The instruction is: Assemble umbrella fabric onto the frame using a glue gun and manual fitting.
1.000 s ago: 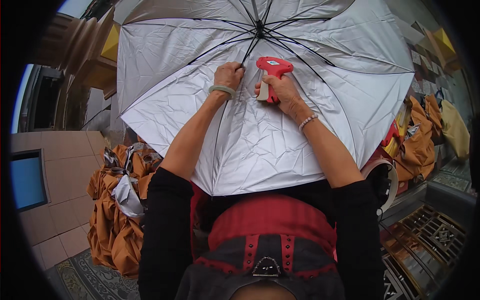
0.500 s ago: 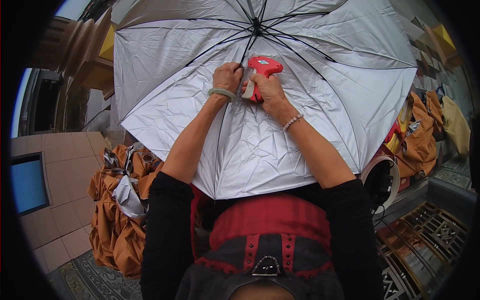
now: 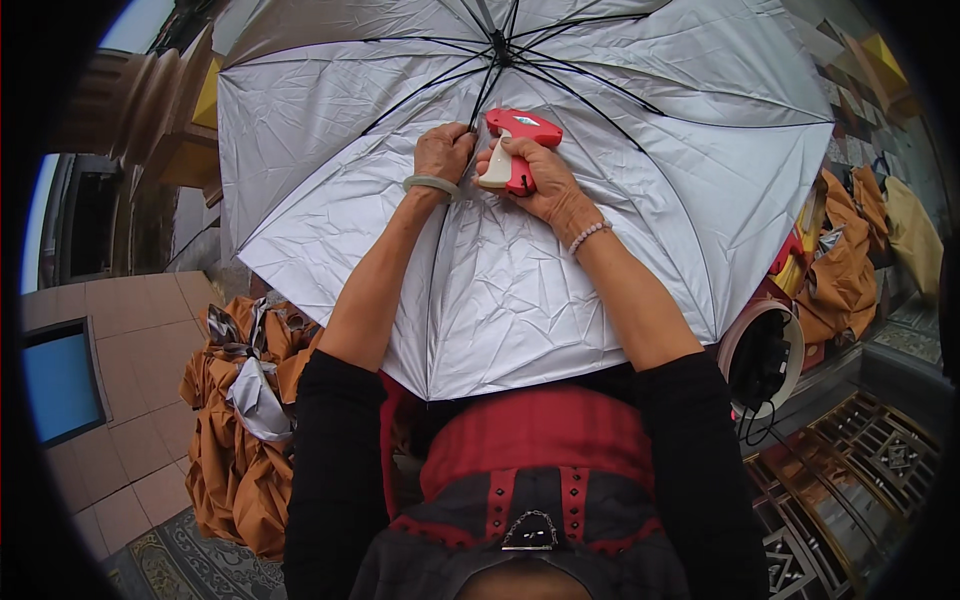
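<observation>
So the left hand (image 3: 443, 153) is closed up pretty tight, fingers curled at a black rib (image 3: 480, 100) of the umbrella, though the exact pinch under the knuckles can't really be made out. The right hand (image 3: 548, 182) is wrapped around a red handheld gun-type tool (image 3: 528, 127), with its cream trigger (image 3: 496, 165) covered partly by the fingers. The tool's nose is pointed left and sits just beside the left hand, over the silver lining.

A pale green bangle (image 3: 432, 184) is worn on the left wrist, a beaded bracelet (image 3: 590, 236) on the right one. Black sleeves (image 3: 338, 450) are pushed up toward the elbows.

The umbrella (image 3: 530, 290) is spread open in front of the person, its creased silver inside facing up and both hands kept over its middle. The ribs are joined at a black hub (image 3: 501, 47) beyond the hands, and one corner is pointed down near the red plaid clothing (image 3: 545, 430).

Farther out, a big heap of orange-brown fabric (image 3: 235, 480) is piled at the left, silver bits showing. More orange-brown fabric (image 3: 840, 275) is bunched at the right, near a round white-rimmed thing (image 3: 731, 365) and a metal lattice panel (image 3: 897, 455).
</observation>
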Demonstrator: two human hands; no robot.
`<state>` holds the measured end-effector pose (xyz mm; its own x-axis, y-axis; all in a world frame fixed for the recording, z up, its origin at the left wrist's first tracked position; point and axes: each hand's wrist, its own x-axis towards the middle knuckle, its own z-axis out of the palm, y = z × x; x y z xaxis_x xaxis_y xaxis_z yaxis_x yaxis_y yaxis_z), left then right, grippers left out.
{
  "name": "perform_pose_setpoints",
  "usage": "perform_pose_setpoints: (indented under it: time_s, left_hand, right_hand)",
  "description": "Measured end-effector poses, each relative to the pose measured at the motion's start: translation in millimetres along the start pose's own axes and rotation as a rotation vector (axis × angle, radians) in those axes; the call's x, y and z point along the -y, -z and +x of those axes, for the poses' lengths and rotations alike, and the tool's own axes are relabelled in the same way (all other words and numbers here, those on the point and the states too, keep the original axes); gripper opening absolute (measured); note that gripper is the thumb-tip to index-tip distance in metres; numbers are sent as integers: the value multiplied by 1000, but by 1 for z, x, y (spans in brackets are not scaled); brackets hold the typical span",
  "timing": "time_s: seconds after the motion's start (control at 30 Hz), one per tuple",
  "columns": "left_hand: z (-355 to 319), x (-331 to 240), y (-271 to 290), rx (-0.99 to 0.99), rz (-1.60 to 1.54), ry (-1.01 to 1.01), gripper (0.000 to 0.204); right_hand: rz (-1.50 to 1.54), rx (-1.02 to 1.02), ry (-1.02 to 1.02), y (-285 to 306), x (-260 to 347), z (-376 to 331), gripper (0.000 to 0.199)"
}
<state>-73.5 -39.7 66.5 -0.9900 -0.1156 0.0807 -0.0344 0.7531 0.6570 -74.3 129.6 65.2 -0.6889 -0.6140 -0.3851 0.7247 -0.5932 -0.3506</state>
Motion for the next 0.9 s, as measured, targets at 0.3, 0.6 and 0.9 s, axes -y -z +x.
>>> perform_pose_setpoints:
  time_s: [0.3,0.6,0.9]
  left_hand:
    - [0,-3,-4,-64,7,-40,19]
    - [-2,2,-8,-106,1,-80,20]
    - [-2,3,-9,-66,-24,-76,19]
  right_hand:
    - [-143,42,-2,2,3,0,27]
    - [-93,75,-54,11,5,0,27]
    - [-92,84,-44,11,5,4,27]
